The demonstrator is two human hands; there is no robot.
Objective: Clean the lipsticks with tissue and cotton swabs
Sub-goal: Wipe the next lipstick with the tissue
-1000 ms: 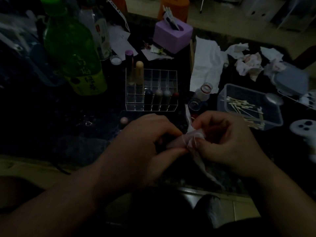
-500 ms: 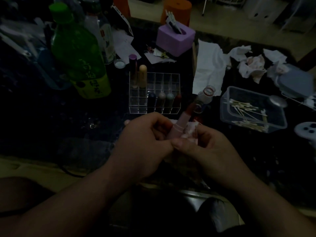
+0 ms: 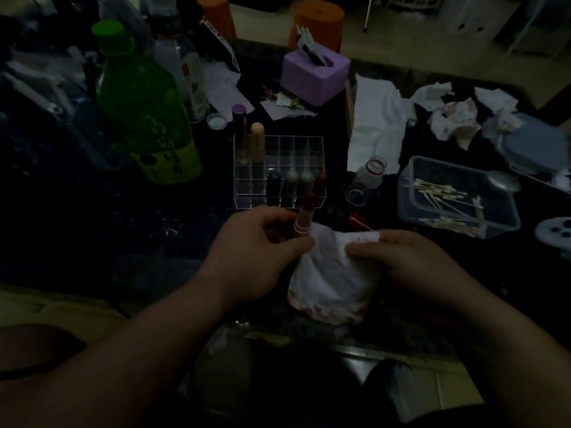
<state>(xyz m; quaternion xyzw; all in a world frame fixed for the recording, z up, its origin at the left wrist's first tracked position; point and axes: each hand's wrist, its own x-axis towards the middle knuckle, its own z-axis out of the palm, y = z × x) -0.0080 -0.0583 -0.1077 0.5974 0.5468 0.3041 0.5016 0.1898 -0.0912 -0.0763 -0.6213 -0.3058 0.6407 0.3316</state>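
My left hand (image 3: 256, 254) grips an uncapped pink lipstick (image 3: 304, 220) upright, its dark red tip pointing away from me. My right hand (image 3: 408, 261) pinches the top edge of a white tissue (image 3: 330, 279) that hangs spread between both hands, stained red along its bottom. Behind them stands a clear lipstick rack (image 3: 278, 171) with several capped lipsticks in it. A clear tub of cotton swabs (image 3: 457, 196) sits to the right. One used swab (image 3: 360, 222) lies just beyond the tissue.
A green bottle (image 3: 145, 109) and a clear bottle (image 3: 182, 66) stand at the left. A purple tissue box (image 3: 315, 72) is at the back, a flat tissue (image 3: 375, 122) and crumpled used tissues (image 3: 454, 118) to its right. A small glass jar (image 3: 366, 180) lies by the tub.
The hands have parted. The tissue, wrapped around the lipstick a second ago, now hangs open in my right hand, and the lipstick stands bare in my left.
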